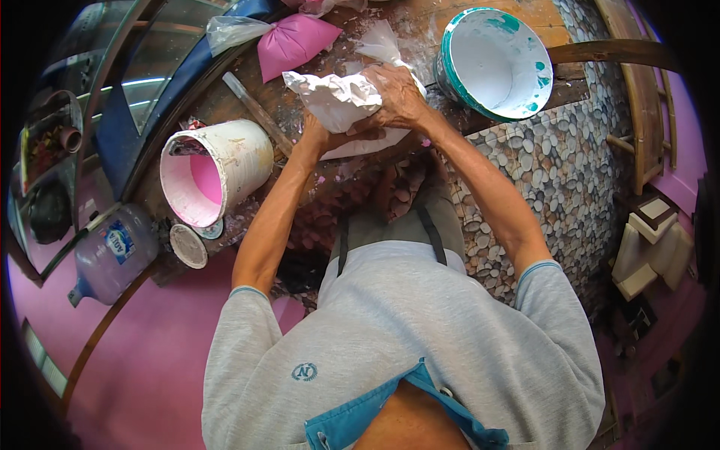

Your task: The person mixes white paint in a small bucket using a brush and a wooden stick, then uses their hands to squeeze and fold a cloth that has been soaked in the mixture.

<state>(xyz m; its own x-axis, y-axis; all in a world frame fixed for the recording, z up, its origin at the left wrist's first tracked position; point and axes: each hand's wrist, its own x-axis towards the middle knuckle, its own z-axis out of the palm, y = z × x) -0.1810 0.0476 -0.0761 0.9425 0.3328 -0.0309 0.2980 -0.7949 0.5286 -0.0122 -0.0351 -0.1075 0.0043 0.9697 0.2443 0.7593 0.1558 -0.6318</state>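
Observation:
Between my two hands is a crumpled white plastic bag (335, 101), its ragged upper edge spread toward the left. My right hand (396, 97) is closed on the bag's right side, fingers bent. From the left, my left hand (324, 136) grips its lower part, though the bag hides most of those fingers. Just behind my right hand stands a clear bag's gathered neck (381, 43). White sheeting (367, 145) lies under the hands at the table's near edge.
A white bucket with pink paint (251, 161) stands left, beside a flat stick (259, 112). At the right is a green-rimmed bucket with white inside (491, 64). A tied pink bag (296, 41) lies on the stained wooden table (431, 19). A water jug (116, 251) is far left.

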